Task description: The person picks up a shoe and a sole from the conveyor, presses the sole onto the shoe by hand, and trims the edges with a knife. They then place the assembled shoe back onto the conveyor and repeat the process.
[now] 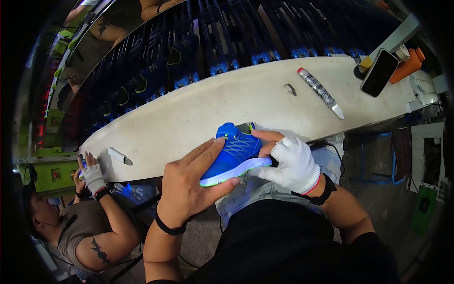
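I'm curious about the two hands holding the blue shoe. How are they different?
The left hand is bare, while the right hand wears a white glove with open fingertips. The left hand lies flat over the side of the blue shoe; the right hand grips its end. The left wrist has a thin black band, the right a thicker one. Both touch the shoe.

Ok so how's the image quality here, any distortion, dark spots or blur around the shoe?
Head view: strong fisheye, so the long white bench bows into an arc and the corners go black. The blue shoe, left hand and gloved right hand are sharp and well lit. The racks behind are dim, and the rim is soft.
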`<state>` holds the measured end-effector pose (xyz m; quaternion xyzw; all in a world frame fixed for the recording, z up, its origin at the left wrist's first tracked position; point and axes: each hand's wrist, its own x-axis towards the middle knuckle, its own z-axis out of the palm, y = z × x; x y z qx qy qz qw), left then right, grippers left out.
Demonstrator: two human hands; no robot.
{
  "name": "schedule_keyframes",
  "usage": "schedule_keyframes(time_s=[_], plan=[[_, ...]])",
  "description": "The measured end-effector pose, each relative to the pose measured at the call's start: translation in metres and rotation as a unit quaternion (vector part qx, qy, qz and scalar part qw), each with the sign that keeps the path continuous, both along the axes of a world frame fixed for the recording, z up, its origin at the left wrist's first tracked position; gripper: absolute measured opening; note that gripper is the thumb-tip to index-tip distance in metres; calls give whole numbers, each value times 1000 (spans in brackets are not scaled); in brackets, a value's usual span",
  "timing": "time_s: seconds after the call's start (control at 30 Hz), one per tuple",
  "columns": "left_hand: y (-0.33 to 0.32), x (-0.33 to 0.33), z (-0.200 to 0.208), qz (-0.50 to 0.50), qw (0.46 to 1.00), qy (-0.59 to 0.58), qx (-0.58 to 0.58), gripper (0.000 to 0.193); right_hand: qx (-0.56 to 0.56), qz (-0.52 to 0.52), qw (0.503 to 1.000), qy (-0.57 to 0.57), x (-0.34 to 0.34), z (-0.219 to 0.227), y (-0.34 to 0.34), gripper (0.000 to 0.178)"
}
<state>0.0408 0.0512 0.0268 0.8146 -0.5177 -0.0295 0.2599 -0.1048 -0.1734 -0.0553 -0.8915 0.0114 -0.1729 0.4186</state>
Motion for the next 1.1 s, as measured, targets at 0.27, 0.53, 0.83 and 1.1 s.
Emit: schedule_keyframes(time_s=[0.27, 0.53, 0.83, 1.1], plan=[[-10, -24, 19, 1, 998, -23, 51, 74, -49, -9, 999, 21, -6, -3, -9, 40], [-54, -61, -47, -11, 959, 44, -280, 66, 125, 38, 991, -41, -29, 49, -28, 92], [-62, -85, -84, 14, 921, 71, -384, 35, 72, 50, 991, -97, -30, 48, -28, 73], [-62, -59, -79, -62, 932, 88, -346, 36, 69, 147, 980, -112, -24, 53, -43, 53]])
